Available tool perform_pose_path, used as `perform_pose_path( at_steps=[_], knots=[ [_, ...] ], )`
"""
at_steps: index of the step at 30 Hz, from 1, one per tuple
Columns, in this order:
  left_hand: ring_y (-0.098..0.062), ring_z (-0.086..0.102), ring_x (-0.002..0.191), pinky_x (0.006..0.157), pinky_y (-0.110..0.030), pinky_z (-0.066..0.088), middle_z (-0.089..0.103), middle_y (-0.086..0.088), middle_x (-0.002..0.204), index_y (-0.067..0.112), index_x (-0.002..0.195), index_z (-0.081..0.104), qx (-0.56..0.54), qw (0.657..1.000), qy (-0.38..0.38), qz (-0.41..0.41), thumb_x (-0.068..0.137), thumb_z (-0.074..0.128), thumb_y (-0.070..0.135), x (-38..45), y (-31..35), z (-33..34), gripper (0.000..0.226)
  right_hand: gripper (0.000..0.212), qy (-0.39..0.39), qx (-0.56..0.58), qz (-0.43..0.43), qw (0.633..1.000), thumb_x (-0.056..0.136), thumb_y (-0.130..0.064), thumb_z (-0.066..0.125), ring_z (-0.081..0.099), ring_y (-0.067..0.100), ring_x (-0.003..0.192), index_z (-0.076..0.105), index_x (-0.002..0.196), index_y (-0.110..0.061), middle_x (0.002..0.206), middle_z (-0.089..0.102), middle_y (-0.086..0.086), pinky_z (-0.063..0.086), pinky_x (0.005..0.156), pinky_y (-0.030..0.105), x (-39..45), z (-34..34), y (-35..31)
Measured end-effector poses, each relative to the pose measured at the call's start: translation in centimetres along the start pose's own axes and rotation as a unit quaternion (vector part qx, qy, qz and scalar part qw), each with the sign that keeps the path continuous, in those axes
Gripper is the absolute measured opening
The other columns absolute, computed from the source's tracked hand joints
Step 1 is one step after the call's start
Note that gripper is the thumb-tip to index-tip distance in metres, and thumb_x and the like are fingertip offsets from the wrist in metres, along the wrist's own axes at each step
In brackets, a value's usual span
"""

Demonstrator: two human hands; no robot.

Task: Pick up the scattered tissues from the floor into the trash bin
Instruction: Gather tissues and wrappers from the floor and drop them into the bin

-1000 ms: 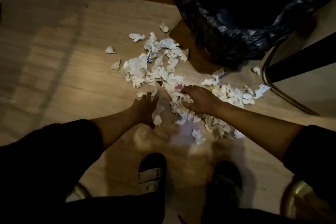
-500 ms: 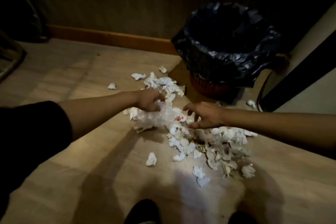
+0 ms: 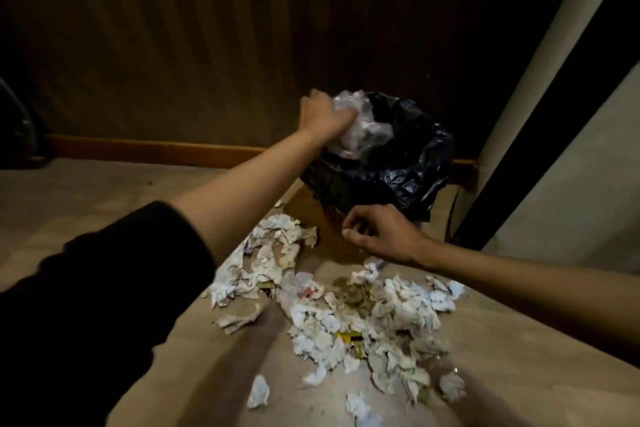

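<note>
My left hand is raised over the trash bin, which is lined with a black plastic bag. It is shut on a crumpled clump of tissues and clear plastic that hangs above the bin's opening. My right hand hovers low in front of the bin with its fingers curled; nothing shows in it. A heap of crumpled white tissues lies scattered on the wooden floor below both arms, with a small yellow wrapper among them.
A dark panelled wall with a wooden skirting board runs behind the bin. A pale upright panel with a black edge stands to the right of the bin. Bare floor lies to the left.
My left hand lifted the clump from the heap up and over the bin. My right hand rose off the heap toward the bin's base. The camera tilted upward.
</note>
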State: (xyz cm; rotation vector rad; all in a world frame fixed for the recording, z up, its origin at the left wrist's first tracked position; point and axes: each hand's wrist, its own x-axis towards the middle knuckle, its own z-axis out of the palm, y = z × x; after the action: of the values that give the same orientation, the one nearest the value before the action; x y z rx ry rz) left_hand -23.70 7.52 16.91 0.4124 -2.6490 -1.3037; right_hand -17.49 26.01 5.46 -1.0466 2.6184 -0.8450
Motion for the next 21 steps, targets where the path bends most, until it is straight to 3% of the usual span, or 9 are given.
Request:
perform_pose_path(
  at_steps=[2, 4, 5, 7, 10, 13, 16, 18, 21],
  knots=[
    [-0.035, 0.052, 0.126, 0.100, -0.046, 0.052, 0.037, -0.013, 0.152, 0.012, 0.150, 0.029, -0.138, 0.981, -0.079, -0.112, 0.060, 0.079, 0.055, 1.6, 0.3, 2.8, 0.111, 0.012, -0.042, 0.000, 0.040, 0.998, 0.092, -0.033, 0.069, 0.067, -0.002, 0.069, 0.072, 0.093, -0.021, 0.082, 0.073, -0.007, 0.059, 0.071, 0.027, -1.3, 1.3, 1.4],
    [-0.036, 0.058, 0.119, 0.095, -0.049, 0.054, 0.048, -0.010, 0.144, 0.020, 0.143, 0.039, -0.247, 0.954, -0.052, -0.163, 0.042, 0.078, 0.059, 2.0, -0.6, 4.5, 0.115, 0.012, -0.069, 0.006, 0.073, 0.995, 0.091, -0.029, 0.070, 0.068, 0.000, 0.065, 0.072, 0.091, -0.017, 0.078, 0.074, -0.003, 0.061, 0.070, 0.029, -2.4, 2.2, 2.6],
    [-0.033, 0.060, 0.116, 0.095, -0.043, 0.054, 0.054, -0.009, 0.137, 0.017, 0.139, 0.043, -0.228, 0.963, -0.009, -0.140, 0.049, 0.076, 0.058, 0.9, -0.9, 4.5, 0.104, 0.012, -0.074, 0.011, 0.085, 0.994, 0.090, -0.028, 0.071, 0.069, 0.002, 0.064, 0.072, 0.090, -0.016, 0.077, 0.074, -0.001, 0.061, 0.070, 0.030, -2.9, 2.5, 3.0],
    [-0.017, 0.061, 0.098, 0.085, -0.030, 0.051, 0.058, -0.006, 0.121, 0.012, 0.127, 0.048, -0.111, 0.991, 0.073, 0.012, 0.075, 0.070, 0.043, -1.8, -2.5, 4.1, 0.064, 0.013, -0.081, 0.005, 0.090, 0.993, 0.089, -0.028, 0.071, 0.070, 0.005, 0.064, 0.072, 0.091, -0.015, 0.077, 0.074, -0.003, 0.060, 0.069, 0.031, -3.5, 3.1, 4.1],
    [-0.008, 0.056, 0.072, 0.068, -0.029, 0.051, 0.061, -0.002, 0.096, 0.014, 0.106, 0.054, -0.003, 0.971, 0.093, 0.220, 0.087, 0.059, 0.024, -6.5, -7.6, 3.5, 0.022, 0.017, -0.099, -0.052, 0.078, 0.991, 0.087, -0.030, 0.071, 0.070, 0.013, 0.078, 0.070, 0.098, -0.016, 0.083, 0.069, -0.008, 0.059, 0.075, 0.036, -4.1, 4.5, 5.5],
    [-0.010, 0.055, 0.068, 0.060, -0.033, 0.049, 0.058, 0.004, 0.080, 0.019, 0.095, 0.052, 0.099, 0.957, -0.005, 0.274, 0.089, 0.058, 0.024, -10.4, -13.1, 4.5, 0.010, 0.020, -0.141, -0.098, 0.062, 0.983, 0.086, -0.025, 0.069, 0.067, 0.018, 0.087, 0.070, 0.103, -0.016, 0.092, 0.071, -0.003, 0.055, 0.075, 0.034, -4.5, 6.0, 6.4],
    [-0.013, 0.060, 0.069, 0.062, -0.037, 0.052, 0.062, 0.006, 0.079, 0.024, 0.090, 0.051, 0.207, 0.932, -0.125, 0.270, 0.086, 0.055, 0.025, -13.3, -17.8, 6.0, 0.006, 0.024, -0.200, -0.145, 0.043, 0.968, 0.086, -0.026, 0.068, 0.065, 0.021, 0.089, 0.070, 0.108, -0.019, 0.099, 0.073, -0.001, 0.054, 0.075, 0.034, -4.7, 7.7, 6.7],
    [-0.019, 0.065, 0.081, 0.066, -0.035, 0.054, 0.065, 0.002, 0.093, 0.023, 0.100, 0.054, 0.299, 0.891, -0.235, 0.248, 0.086, 0.056, 0.028, -14.9, -20.5, 7.2, 0.015, 0.030, -0.228, -0.143, 0.043, 0.962, 0.086, -0.030, 0.070, 0.068, 0.023, 0.094, 0.069, 0.114, -0.019, 0.102, 0.073, 0.001, 0.054, 0.074, 0.034, -4.9, 9.2, 6.5],
    [-0.029, 0.061, 0.106, 0.077, -0.039, 0.055, 0.049, -0.007, 0.132, 0.021, 0.137, 0.041, 0.415, 0.801, -0.373, 0.218, 0.084, 0.067, 0.037, -17.0, -23.3, 8.8, 0.061, 0.053, -0.265, -0.185, 0.019, 0.946, 0.085, -0.040, 0.071, 0.064, 0.030, 0.106, 0.056, 0.132, -0.022, 0.121, 0.065, 0.007, 0.054, 0.079, 0.036, -5.4, 11.9, 6.2]
  ],
)
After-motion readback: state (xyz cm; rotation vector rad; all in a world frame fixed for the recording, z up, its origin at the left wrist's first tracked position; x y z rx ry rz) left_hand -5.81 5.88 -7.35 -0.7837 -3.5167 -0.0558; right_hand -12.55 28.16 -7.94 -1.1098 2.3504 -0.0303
